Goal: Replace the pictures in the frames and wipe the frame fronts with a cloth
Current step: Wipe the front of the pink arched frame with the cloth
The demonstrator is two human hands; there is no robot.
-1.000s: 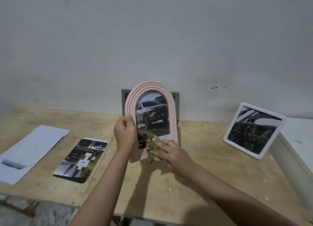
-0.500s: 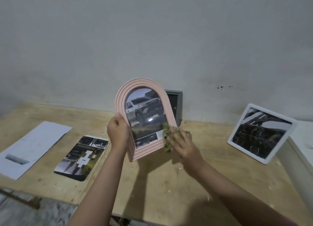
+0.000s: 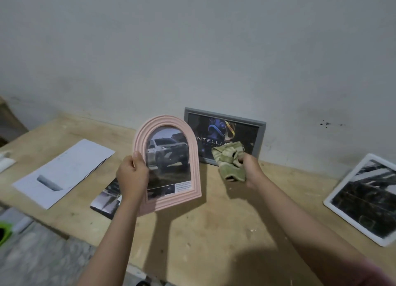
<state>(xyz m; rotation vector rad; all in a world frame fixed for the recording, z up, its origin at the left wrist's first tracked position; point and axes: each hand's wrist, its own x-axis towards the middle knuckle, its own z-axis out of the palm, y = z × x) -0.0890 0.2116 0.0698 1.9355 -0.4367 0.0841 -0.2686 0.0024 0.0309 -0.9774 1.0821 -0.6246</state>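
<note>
The left hand [image 3: 132,174] grips the pink arched frame [image 3: 168,167] by its left edge, thumb across the front rim, holding it tilted and clear of the table [image 3: 214,232]. The right hand [image 3: 249,170] is bunched around the green cloth [image 3: 229,163], which sits apart from the pink frame and in front of the grey frame [image 3: 225,133] leaning on the wall [image 3: 192,49].

Risk, as I judge it: the pink frame hangs from a one-sided grip, so a firm wipe against its front could twist it loose and drop it onto the wood. The thumb on the rim may leave a fresh mark where the cloth has to pass. The cloth swinging close to the grey frame could nudge that frame, which appears only propped.

Surface: bare, pale wood, scuffed and speckled. A loose printed picture [image 3: 107,197] lies partly under the pink frame, white sheets [image 3: 64,170] further left, and a white frame [image 3: 364,197] tilts at the right. The wall is plain grey-white with a few dark specks.
</note>
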